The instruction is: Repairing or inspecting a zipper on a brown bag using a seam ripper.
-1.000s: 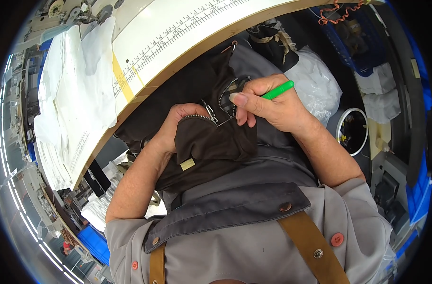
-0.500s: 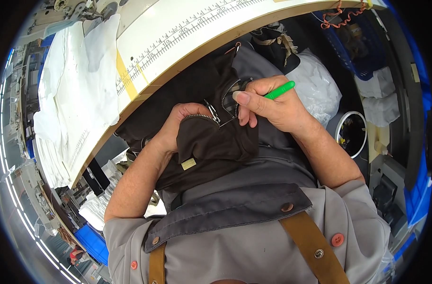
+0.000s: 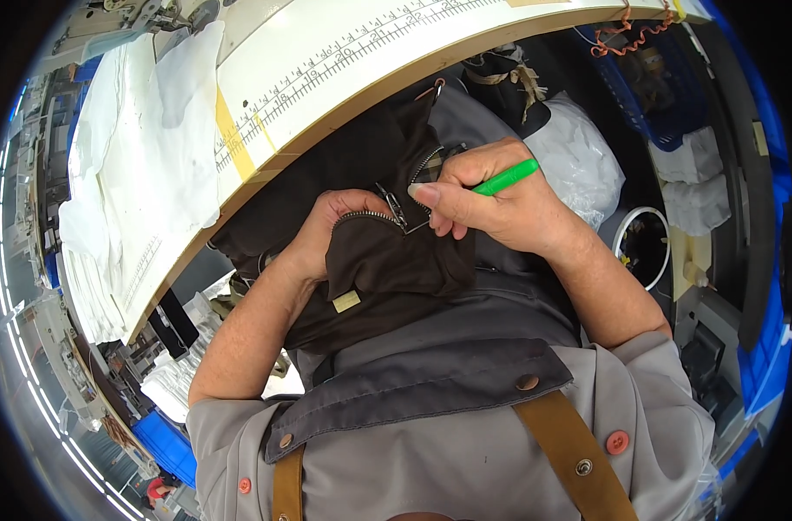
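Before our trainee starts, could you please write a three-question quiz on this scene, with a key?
1. True or false: the person's left hand touches the dark brown cloth piece with a metal-toothed zipper.

2. Where is the slim tool with a bright green handle?
A) In the left hand
B) In the right hand
C) On the white tabletop

3. Which sits farther to the picture's right: the crumpled white plastic bag or the round white-rimmed bin?

Key: 1. True. 2. B. 3. The bin.
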The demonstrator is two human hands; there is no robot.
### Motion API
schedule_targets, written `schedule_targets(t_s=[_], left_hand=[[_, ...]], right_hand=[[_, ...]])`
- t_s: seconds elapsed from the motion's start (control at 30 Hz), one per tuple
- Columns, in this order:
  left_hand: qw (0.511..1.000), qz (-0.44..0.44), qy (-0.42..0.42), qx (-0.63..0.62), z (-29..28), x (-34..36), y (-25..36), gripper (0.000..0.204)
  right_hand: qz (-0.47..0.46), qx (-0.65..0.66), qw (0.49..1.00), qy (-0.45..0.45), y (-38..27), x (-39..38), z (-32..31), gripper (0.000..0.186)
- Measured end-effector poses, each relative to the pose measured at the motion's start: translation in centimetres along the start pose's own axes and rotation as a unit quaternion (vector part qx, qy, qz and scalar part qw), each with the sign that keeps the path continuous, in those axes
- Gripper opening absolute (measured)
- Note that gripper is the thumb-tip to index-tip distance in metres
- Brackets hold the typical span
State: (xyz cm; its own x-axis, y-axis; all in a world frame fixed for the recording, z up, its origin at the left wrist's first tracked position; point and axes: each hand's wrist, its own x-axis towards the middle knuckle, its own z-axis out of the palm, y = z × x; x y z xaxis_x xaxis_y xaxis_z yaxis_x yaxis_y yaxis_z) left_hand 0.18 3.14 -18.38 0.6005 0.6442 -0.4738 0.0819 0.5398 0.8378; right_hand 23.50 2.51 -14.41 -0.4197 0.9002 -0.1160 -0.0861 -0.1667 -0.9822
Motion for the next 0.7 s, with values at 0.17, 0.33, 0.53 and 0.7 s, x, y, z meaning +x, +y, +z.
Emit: schedule_targets(t_s=[0.17,0.33,0.53,0.7], left_hand=[[1.000,-0.013,0.015,-0.013,-0.2,0.1,-0.7,0.010],[0.999,-0.029,0.029,-0.021,-0.1,0.1,-0.6,0.010],[1.000,-0.011,0.007,-0.021,-0.1,0.1,-0.4,0.009],[0.999,-0.028,0.023,-0.039,-0.3,0.1,-0.9,0.008]], right_hand=[[-0.026,-0.054,0.998,0.003,-0.3,-0.1,0.5,0.032],[-0.092,-0.148,0.985,0.014,-0.1,0.1,0.7,0.025],[-0.138,-0.234,0.962,0.004,0.3,0.0,0.6,0.024],[-0.123,-0.184,0.975,0.013,0.5,0.0,0.7,0.024]])
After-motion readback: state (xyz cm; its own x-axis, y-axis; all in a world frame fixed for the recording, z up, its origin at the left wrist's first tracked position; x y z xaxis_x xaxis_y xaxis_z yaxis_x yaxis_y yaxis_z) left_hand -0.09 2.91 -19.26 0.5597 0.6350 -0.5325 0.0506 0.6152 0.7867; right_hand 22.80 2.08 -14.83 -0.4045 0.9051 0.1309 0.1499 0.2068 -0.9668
